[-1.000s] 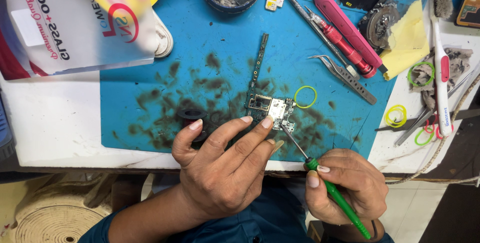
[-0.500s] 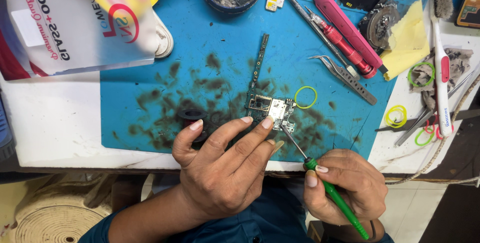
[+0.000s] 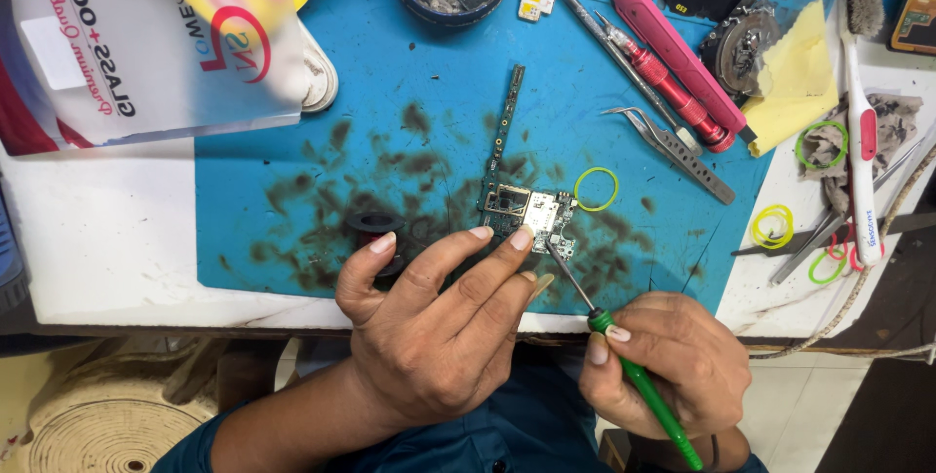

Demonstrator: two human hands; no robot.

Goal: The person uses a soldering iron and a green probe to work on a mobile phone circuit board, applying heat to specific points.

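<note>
Head view. The left hand point(image 3: 439, 336) reaches palm down from the near edge, fingers spread, with two fingertips point(image 3: 520, 238) pressing the near edge of a small circuit board point(image 3: 526, 212) on the stained blue mat point(image 3: 292, 151). The right hand point(image 3: 668, 361), near right, is curled around a green-handled screwdriver point(image 3: 639, 385); its thin shaft slants to the far left, tip at the board. A yellow rubber ring point(image 3: 596, 188) lies just right of the board; metal tweezers point(image 3: 673, 151) lie farther right.

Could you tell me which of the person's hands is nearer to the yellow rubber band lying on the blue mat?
The left hand: its fingertips press the circuit board just beside the yellow rubber band. The right hand sits lower, gripping the green screwdriver.
</note>
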